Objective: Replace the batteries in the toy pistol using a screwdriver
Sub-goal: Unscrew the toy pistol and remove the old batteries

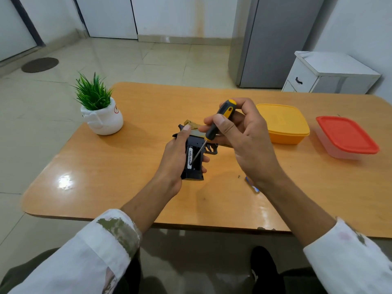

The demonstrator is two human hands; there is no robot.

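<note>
A: Where is the toy pistol (194,142)?

B: Over the middle of the table (127,166), held up in the left hand (175,160). Its butt points toward the person and its barrel end points away. The body is black, with a tan piece at the far end.

A: How does the left hand hold it?

B: It is wrapped round the grip. The thumb lies along the left edge, and fingertips show on the right side.

A: And the compartment?

B: It is open, facing up. One white-labelled battery (190,155) sits in the left slot. The slot beside it looks dark.

A: What about the right hand (244,132)?

B: It holds the screwdriver (220,119), with thumb and fingers pinching the black-and-yellow handle. The shaft slants down and left into the compartment. The tip is at the battery's near end. I cannot tell whether it touches the battery or the slot wall.

A: Is anything loose on the table?

B: A small screw (239,176) lies near the right wrist. Just beside the screw is a blue-and-white object (253,186), partly hidden by the forearm.

A: What else is there?

B: A potted plant (97,111) stands at the far left. A yellow container (284,124) and a red-lidded container (345,134) sit on the right, apart from each other.
</note>
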